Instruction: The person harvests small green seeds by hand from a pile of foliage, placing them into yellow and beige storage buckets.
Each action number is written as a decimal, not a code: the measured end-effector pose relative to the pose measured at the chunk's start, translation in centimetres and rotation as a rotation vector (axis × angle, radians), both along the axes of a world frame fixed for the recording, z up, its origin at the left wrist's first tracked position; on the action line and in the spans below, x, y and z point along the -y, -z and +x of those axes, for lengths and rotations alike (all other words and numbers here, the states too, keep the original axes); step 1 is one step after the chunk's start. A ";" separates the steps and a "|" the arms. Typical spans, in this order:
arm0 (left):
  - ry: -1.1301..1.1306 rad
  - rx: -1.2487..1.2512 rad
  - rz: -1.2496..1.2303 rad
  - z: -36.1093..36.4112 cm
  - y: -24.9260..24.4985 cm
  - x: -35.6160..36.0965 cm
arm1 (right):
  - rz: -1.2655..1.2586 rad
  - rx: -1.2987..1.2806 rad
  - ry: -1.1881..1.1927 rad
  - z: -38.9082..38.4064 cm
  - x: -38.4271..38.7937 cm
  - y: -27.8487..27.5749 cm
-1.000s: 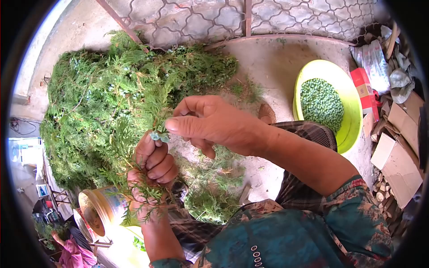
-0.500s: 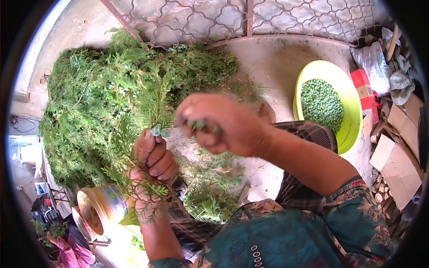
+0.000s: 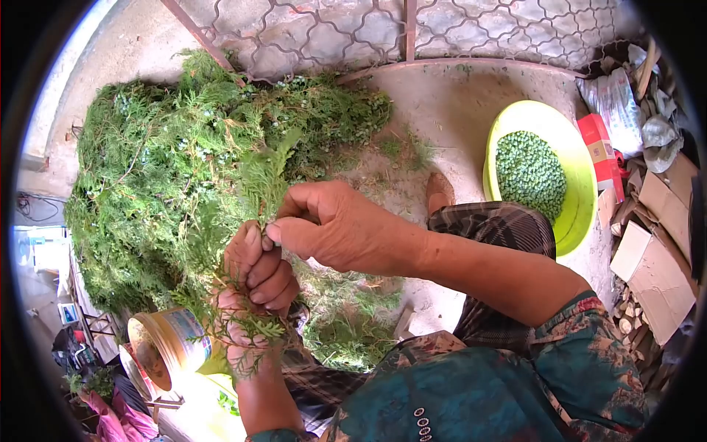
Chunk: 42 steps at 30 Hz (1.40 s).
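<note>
My left hand (image 3: pixel 258 269) is closed around the stem of an evergreen sprig (image 3: pixel 264 184), whose scaly green fronds rise above the fist and hang over the wrist. My right hand (image 3: pixel 335 228) meets it from the right, thumb and forefinger pinched against the sprig at the left fingertips. Its other fingers are curled in, hiding the small green cones seen in them a moment ago. Left of both hands lies a large heap of cut evergreen branches (image 3: pixel 162 177) dotted with pale bluish cones.
A yellow-green basin (image 3: pixel 582 180) holding many green cones (image 3: pixel 529 173) stands right of my knee. Cardboard (image 3: pixel 655 280) and a red box (image 3: pixel 600 155) lie beyond it. A tipped bucket (image 3: pixel 158 346) is at lower left. Metal lattice (image 3: pixel 317 33) runs along the back; loose clippings (image 3: pixel 350 324) litter the floor.
My right hand has moved left and down onto the sprig, its fingers now pinching there. The bluish cones at my left fingertips are no longer visible. The left hand stays nearly in place.
</note>
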<state>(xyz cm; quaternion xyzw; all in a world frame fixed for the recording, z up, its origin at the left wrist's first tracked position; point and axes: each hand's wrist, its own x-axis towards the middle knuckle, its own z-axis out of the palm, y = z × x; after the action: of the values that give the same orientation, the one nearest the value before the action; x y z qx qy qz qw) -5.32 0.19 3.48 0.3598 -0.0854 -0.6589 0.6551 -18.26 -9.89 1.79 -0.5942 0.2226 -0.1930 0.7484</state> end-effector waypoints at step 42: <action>-0.213 1.013 -0.085 -2.4 1.7 0.5 | -0.839 0.020 0.245 -0.2 0.2 0.8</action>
<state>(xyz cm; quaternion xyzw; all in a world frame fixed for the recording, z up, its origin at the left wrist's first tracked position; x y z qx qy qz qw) -7.68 -0.35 1.75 0.6134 -0.3812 -0.3277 0.6092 -18.44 -10.11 0.96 -0.8142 0.1865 -0.3598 0.4157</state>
